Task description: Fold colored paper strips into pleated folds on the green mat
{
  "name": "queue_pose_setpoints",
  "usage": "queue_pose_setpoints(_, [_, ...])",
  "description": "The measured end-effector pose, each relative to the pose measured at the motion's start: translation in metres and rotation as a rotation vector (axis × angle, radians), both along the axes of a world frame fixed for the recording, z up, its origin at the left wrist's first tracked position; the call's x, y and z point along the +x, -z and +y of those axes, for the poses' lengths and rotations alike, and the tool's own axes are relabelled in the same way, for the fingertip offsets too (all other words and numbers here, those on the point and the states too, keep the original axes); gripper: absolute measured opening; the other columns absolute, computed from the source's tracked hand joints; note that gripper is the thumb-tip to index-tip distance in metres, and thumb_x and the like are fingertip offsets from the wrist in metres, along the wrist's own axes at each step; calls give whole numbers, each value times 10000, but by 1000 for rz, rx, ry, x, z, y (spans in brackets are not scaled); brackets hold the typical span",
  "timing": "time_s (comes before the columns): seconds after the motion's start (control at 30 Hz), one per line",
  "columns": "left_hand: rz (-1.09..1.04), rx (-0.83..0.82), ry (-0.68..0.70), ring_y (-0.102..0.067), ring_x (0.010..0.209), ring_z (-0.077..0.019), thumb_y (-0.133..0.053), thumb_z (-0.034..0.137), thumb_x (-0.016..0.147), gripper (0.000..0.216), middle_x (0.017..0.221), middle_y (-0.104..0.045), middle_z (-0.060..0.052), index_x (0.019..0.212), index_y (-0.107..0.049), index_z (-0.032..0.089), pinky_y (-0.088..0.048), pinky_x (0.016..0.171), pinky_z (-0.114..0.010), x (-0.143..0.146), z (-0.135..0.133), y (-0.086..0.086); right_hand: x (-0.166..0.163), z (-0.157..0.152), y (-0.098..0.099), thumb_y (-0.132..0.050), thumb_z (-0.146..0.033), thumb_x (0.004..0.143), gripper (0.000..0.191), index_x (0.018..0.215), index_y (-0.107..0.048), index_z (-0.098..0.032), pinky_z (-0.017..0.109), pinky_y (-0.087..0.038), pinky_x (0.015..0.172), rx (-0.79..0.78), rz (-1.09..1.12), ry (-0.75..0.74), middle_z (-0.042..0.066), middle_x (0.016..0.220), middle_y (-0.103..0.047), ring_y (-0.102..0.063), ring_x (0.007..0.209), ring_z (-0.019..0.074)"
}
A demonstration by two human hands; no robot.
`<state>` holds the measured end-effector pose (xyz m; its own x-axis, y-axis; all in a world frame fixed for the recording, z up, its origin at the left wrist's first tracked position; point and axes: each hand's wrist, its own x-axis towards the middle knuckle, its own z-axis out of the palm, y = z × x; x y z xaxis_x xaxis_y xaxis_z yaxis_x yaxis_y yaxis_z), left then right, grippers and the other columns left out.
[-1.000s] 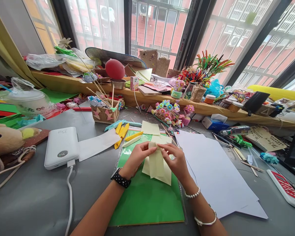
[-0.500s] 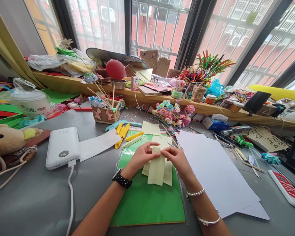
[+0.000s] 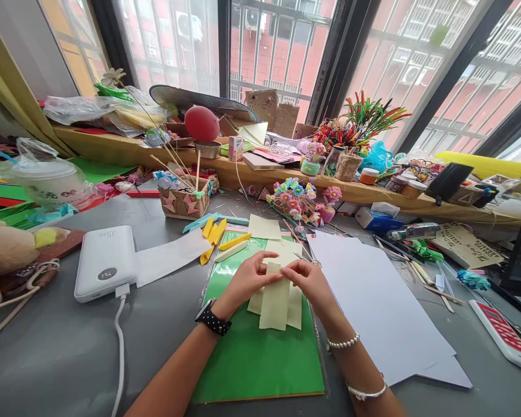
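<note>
Above green sheet [image 3: 260, 370], pale strip [image 3: 273, 307] pinched at top by left hand [image 3: 246, 278] and right hand [image 3: 310, 284]. Fold apparently being worked: long edges best matched first, crease pressed outward from middle, pinch kept light so strip isn't wrinkled.

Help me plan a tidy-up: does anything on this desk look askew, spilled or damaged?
Mildly, yes: the clear bottle at right lies on its side rather than upright, and the white sheets are stacked unevenly, one corner jutting out at the near right. No spill shows, nor any tear in the held pale yellow paper.
</note>
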<state>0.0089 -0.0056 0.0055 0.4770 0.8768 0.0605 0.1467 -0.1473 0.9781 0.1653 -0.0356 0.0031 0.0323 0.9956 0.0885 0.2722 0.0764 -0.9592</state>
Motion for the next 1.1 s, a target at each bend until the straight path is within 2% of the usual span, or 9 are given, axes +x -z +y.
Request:
queue_pose_setpoints(0.23, [-8, -105, 70, -314, 425, -57, -614, 328, 632, 498, 468, -316, 111, 1058, -427, 151, -223, 416, -172, 1, -2, -2, -1, 0, -3, -596, -371, 654, 220, 630, -595, -153, 245, -381, 538, -18, -30, -37, 5, 594, -570, -494, 570, 127])
queue_pose_setpoints(0.73, [-49, -173, 90, -419, 495, -86, -601, 401, 639, 522, 544, -421, 72, 1063, -414, 161, -286, 445, -183, 1, -2, -3, -1, 1, 1, -506, -329, 719, 195, 598, -497, -176, 226, -362, 487, 40, -12, -75, -20, 545, -475, -431, 508, 105])
queue_pose_setpoints(0.8, [-52, -169, 114, -389, 485, -74, -597, 400, 647, 519, 550, -397, 75, 1071, -412, 163, -269, 436, -176, 0, -2, -2, -1, 2, 2, -488, -328, 726, 207, 580, -471, -181, 229, -358, 486, 31, -33, -98, -26, 519, -466, -426, 493, 104])
queue_pose_setpoints(0.93, [-46, -131, 146, -247, 454, -48, -606, 399, 648, 501, 530, -238, 96, 1059, -434, 170, -188, 412, -168, -2, -1, -2, 0, 2, 2, -467, -321, 730, 220, 558, -440, -187, 233, -347, 478, 12, -51, -152, -36, 483, -450, -412, 465, 101])
queue_pose_setpoints(1.1, [-35, -128, 156, -217, 476, -54, -596, 406, 662, 495, 550, -213, 90, 1071, -423, 187, -175, 418, -172, -3, -1, -2, 1, 1, -1, -443, -330, 751, 250, 549, -438, -184, 235, -350, 482, -6, -69, -185, -35, 472, -443, -420, 459, 102])
